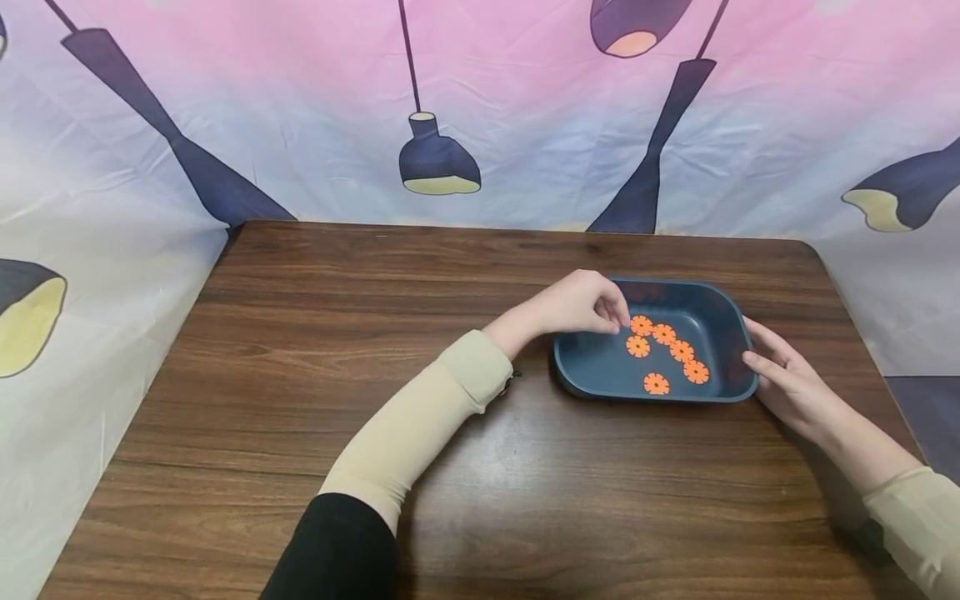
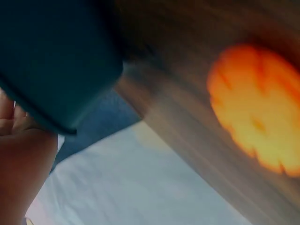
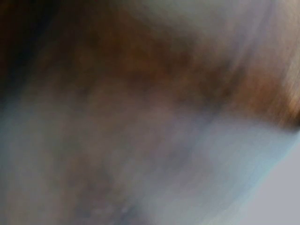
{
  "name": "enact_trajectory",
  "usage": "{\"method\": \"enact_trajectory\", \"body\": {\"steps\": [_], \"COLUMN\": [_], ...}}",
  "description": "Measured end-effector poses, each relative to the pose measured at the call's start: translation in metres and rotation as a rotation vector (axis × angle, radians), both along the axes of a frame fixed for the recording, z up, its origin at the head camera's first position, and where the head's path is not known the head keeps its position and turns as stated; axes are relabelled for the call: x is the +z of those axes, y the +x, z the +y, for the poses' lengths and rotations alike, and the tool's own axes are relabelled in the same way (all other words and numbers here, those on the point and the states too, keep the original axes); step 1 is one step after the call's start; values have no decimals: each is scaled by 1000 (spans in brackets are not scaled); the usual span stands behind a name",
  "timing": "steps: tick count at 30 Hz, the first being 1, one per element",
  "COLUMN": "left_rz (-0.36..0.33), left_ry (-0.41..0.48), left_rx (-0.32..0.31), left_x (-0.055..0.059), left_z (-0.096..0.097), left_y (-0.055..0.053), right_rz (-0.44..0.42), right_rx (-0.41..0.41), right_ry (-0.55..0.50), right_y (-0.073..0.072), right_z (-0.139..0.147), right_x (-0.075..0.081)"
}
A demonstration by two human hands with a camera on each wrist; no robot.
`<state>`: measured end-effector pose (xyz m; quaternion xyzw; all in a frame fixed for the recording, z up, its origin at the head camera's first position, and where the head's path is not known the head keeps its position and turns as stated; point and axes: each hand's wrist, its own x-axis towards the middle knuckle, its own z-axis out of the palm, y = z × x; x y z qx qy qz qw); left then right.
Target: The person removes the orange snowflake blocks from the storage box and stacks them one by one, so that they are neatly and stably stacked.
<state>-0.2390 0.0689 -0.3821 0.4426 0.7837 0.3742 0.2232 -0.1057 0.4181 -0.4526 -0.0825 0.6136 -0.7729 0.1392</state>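
Observation:
A dark blue oblong tray [image 1: 600,371] stands on the table's right side, with several orange flower-shaped discs [image 1: 682,351] lying flat inside. Over its left part is my left hand [image 1: 585,304], fingers bent and thumb near the fingertips, close to the upper discs. In the left wrist view one orange disc [image 2: 258,112] looms large, apart from the tray [image 2: 56,56]; it seems to be in the left hand's pinch, though the head view hides the contact. My right hand [image 1: 795,383] grips the tray's right end, thumb at the rim. The right wrist view is too blurred to read.
The brown wood-grain table [image 1: 300,400] spreads to the left and front of the tray. Behind it hangs a pink and blue cloth [image 1: 510,100] printed with lamps. The table's right edge runs close by the right forearm.

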Motion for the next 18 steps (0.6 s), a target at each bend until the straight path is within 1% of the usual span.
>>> {"method": "enact_trajectory", "body": {"steps": [3,9,12,15,18], "left_rz": [-12,10,2,-6,2], "left_ry": [-12,-31,-32,-60,-95], "left_rx": [-26,-64,-79,-91,-101], "left_x": [-3,-10,-14,-17,-19], "left_z": [10,27,34,41,47], "left_y": [5,12,15,18,21], "right_rz": [3,8,12,14,16], "right_rx": [1,3,4,7,11], "right_ry": [-5,-8,-3,-11,-19], "right_y": [0,0,0,0,0], "right_z": [0,0,0,0,0], "right_x": [0,0,0,0,0]}}
